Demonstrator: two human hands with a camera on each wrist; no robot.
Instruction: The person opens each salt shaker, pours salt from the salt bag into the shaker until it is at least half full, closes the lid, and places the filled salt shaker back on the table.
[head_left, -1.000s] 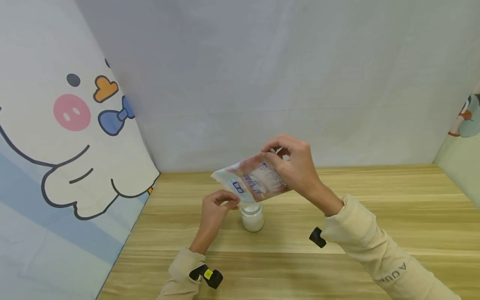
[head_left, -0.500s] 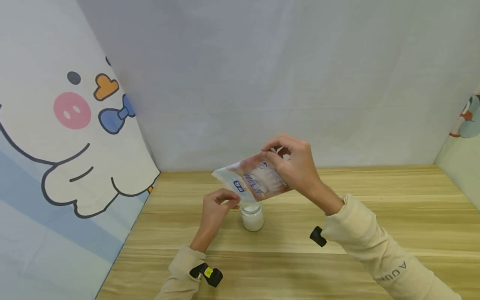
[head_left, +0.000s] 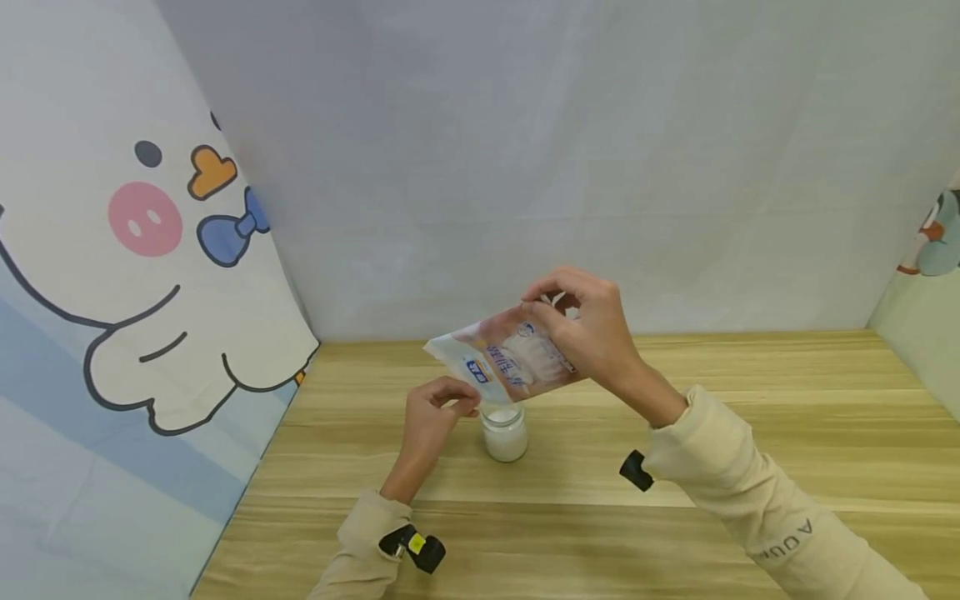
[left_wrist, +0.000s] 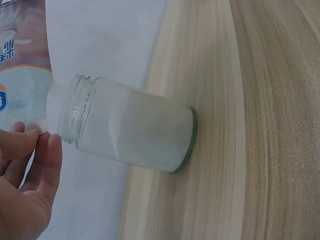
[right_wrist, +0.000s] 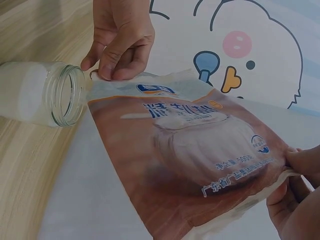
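A printed salt bag (head_left: 510, 358), pink-brown with a pale blue end, hangs tilted above an open glass jar (head_left: 505, 435). My left hand (head_left: 432, 421) pinches the bag's lower corner beside the jar's mouth. Up at the opposite end, my right hand (head_left: 588, 329) holds the bag between thumb and fingers. The jar stands upright on the table and is largely filled with white salt (left_wrist: 150, 127). In the left wrist view a whitish blur spans the gap from the bag's corner to the jar's rim (left_wrist: 77, 110). The bag's inside is hidden.
Under the jar lies a wood-grain table (head_left: 712, 442). A pale cloth backdrop (head_left: 562, 167) rises behind it, and a cartoon-printed sheet (head_left: 150, 333) borders the left side. Each wrist carries a black strap mount, such as the left one (head_left: 412, 548).
The bag and both hands stay almost where they were over the jar. The head view has shifted very slightly.
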